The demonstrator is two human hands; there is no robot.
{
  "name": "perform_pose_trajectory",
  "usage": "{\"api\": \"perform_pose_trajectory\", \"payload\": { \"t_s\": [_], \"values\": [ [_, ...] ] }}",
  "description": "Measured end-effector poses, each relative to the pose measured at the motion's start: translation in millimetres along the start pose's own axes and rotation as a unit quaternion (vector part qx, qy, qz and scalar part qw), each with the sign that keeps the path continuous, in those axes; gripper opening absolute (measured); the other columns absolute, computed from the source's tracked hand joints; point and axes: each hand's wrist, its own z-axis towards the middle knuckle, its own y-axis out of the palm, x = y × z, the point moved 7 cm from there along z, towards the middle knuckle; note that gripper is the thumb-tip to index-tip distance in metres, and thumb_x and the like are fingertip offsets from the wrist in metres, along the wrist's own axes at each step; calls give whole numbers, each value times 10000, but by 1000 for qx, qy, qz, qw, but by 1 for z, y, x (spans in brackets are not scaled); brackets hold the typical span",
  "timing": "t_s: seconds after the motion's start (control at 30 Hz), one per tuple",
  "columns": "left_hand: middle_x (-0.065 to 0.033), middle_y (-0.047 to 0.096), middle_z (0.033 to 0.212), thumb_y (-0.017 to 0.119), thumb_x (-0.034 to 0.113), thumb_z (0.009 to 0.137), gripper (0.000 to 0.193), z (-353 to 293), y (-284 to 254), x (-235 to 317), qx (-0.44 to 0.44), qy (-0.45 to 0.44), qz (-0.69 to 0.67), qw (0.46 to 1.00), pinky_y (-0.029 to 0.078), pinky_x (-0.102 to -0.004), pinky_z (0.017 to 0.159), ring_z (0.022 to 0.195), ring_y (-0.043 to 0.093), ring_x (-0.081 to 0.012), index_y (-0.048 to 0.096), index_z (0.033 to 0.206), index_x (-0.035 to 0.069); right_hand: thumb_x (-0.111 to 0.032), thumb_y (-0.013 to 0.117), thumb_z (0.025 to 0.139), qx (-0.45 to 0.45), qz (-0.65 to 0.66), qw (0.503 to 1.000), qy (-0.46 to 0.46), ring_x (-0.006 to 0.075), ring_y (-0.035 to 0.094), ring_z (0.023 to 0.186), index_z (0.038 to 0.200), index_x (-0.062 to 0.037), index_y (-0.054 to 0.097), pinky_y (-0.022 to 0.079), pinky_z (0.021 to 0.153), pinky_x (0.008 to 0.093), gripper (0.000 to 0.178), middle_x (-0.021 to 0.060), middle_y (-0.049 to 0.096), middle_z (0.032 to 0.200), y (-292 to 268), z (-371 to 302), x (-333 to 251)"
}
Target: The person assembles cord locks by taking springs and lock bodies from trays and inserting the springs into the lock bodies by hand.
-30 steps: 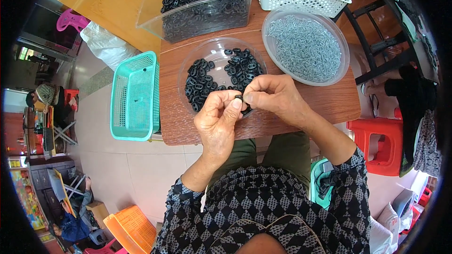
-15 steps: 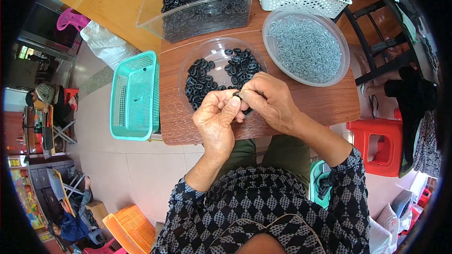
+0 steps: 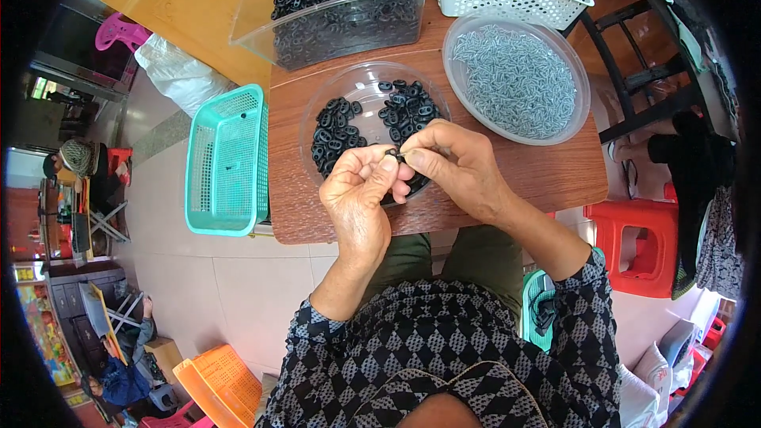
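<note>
Over the near edge of a round clear tray, my two hands meet. My left hand pinches a small black oval piece between thumb and fingertips. Thumb and forefinger of my right hand close together at that piece's right side; a tiny thing seems to be between them, too small to make out. Loose black oval pieces with two holes lie in the tray in two heaps, partly hidden by my hands. To the right, a round tub holds many small silvery metal pins.
A clear bin of black pieces and a white perforated basket stand at the table's back. Left of the wooden table is a turquoise basket. A red stool stands at right. Other people sit far left.
My right fingers have drawn slightly back from the black piece, so more of it shows. My left hand has shifted a little to the left and up.
</note>
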Motion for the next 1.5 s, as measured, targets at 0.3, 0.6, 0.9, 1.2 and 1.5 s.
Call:
{"api": "perform_pose_trajectory", "payload": {
  "t_s": [0.3,0.6,0.9,1.2,1.5],
  "values": [
    [-82,635,760,602,31,889,117,-3,3,0,-6,5,17,1000,477,-199,541,590,559,-91,593,975,-47,-34,585,868,11,145,986,79,90,607,701,828,28,592,494,623,237,74,70,628,796,5,0,11],
    [-68,633,790,607,31,890,135,-6,2,-1,-19,46,48,998,494,-199,574,635,570,-82,595,1001,-45,-10,628,819,41,36,998,8,89,585,650,797,26,575,465,554,239,67,67,578,773,3,1,3],
    [-75,632,810,610,30,887,123,-9,4,1,-18,81,12,996,509,-210,603,664,578,-93,590,979,-50,-60,633,811,39,-42,996,-68,149,509,617,755,-8,554,410,549,307,110,74,535,707,3,1,-7],
    [-81,637,815,619,35,882,133,-7,1,1,-23,84,8,996,511,-211,597,668,583,-97,591,976,-56,-75,615,802,38,-115,983,-141,242,516,629,735,-18,541,408,570,361,115,92,514,668,7,5,-14],
    [-111,646,792,596,19,889,141,2,-12,15,-13,53,10,998,513,-234,582,647,606,-130,567,1010,-47,-119,606,810,12,-146,970,-193,268,544,690,799,-41,629,435,635,383,82,96,578,728,6,24,-32]
  ]
}}
